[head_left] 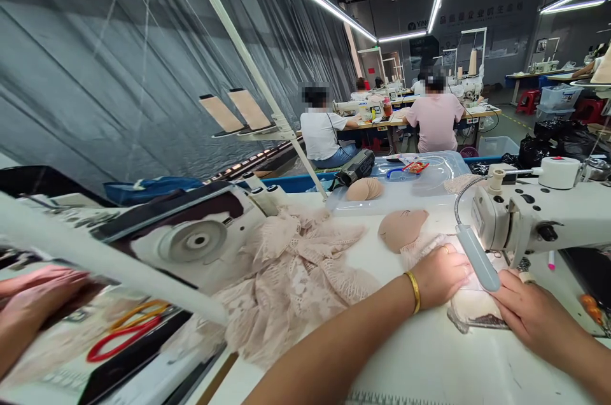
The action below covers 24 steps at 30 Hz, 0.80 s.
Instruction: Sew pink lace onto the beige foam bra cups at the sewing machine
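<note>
My left hand [439,276], with a gold bracelet [414,292] on its wrist, has curled fingers on pale lace fabric [426,248] left of the sewing machine needle area. My right hand [527,303] grips the right side of a beige padded piece [475,306] with a dark edge, lying on the table below the machine. A grey lamp [478,260] on a flexible neck hides the needle and some fingertips. The white sewing machine [520,214] stands at the right. Just beyond my left hand lies a beige moulded cup [401,230].
Beige lace [296,271] is heaped left of my arm. A thread stand [258,61] rises beside it. Another person's hands [45,297] are at far left near red-handled scissors [124,338]. A clear plastic lid [420,179] holds stacked cups [365,189]. Two people sit ahead.
</note>
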Each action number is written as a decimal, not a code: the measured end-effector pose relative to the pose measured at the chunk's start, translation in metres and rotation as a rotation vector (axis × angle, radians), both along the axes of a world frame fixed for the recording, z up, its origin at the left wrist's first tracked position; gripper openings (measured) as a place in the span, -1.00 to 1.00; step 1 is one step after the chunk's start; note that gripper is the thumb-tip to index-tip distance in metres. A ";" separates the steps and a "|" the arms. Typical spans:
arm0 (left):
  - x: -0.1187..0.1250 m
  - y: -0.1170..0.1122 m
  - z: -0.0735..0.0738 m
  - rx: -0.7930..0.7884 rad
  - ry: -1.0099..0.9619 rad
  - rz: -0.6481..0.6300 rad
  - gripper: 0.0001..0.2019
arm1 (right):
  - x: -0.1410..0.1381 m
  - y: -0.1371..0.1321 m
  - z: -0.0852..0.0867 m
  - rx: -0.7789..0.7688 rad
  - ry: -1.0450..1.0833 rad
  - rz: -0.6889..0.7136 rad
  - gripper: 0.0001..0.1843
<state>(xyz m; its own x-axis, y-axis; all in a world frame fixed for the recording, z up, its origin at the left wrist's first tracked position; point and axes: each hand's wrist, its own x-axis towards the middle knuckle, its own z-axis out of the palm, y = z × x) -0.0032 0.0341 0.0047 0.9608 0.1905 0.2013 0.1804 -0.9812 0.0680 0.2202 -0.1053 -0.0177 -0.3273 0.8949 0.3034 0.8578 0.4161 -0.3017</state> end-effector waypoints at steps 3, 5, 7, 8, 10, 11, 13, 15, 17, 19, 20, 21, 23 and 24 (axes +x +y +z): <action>0.003 0.003 0.001 -0.004 -0.012 0.061 -0.74 | 0.001 0.001 0.000 0.009 0.015 0.002 -0.67; 0.006 0.004 0.002 -0.009 -0.018 0.100 -0.74 | 0.004 0.000 -0.001 0.014 0.060 0.016 -0.69; 0.007 0.005 0.006 -0.020 -0.021 0.139 -0.72 | 0.005 -0.001 -0.001 0.005 0.122 0.032 -0.70; 0.006 0.005 0.008 -0.028 -0.022 0.158 -0.71 | 0.004 -0.002 0.000 -0.012 0.164 0.033 -0.69; -0.001 0.000 0.016 -0.049 -0.023 0.189 -0.67 | -0.003 -0.005 0.003 -0.108 0.294 0.003 -0.69; -0.008 -0.007 0.020 -0.052 -0.021 0.199 -0.66 | -0.009 -0.007 0.005 -0.188 0.398 -0.026 -0.69; -0.025 -0.032 0.027 -0.107 -0.067 0.187 -0.68 | -0.027 -0.010 0.011 -0.356 0.686 -0.097 -0.64; -0.045 -0.073 0.027 -0.331 -0.209 0.150 -0.73 | -0.047 -0.013 0.017 -0.469 0.980 -0.143 -0.46; -0.059 -0.119 0.022 -0.859 -0.345 0.167 -0.61 | -0.066 -0.020 0.021 -0.497 1.150 -0.173 -0.28; -0.064 -0.156 0.013 -1.553 -0.335 0.212 -0.43 | -0.083 -0.033 0.020 -0.470 1.205 -0.215 -0.27; -0.063 -0.169 0.010 -1.802 -0.445 0.274 -0.33 | -0.090 -0.042 0.017 -0.438 1.217 -0.241 -0.30; -0.060 -0.176 0.009 -1.947 -0.628 0.325 -0.29 | -0.096 -0.053 0.014 -0.402 1.223 -0.269 -0.33; -0.053 -0.178 0.011 -2.001 -1.060 0.422 -0.34 | -0.106 -0.075 0.004 -0.358 1.200 -0.296 -0.39; -0.050 -0.176 0.014 -1.962 -1.234 0.459 -0.40 | -0.108 -0.085 0.000 -0.354 1.168 -0.295 -0.42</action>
<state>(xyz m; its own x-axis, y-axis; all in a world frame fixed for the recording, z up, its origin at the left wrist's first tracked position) -0.0534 -0.1418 0.0190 0.4362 0.8802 -0.1868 -0.5537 0.4262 0.7154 0.1119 -0.1902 -0.0175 0.2006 0.9797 0.0058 0.0504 -0.0044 -0.9987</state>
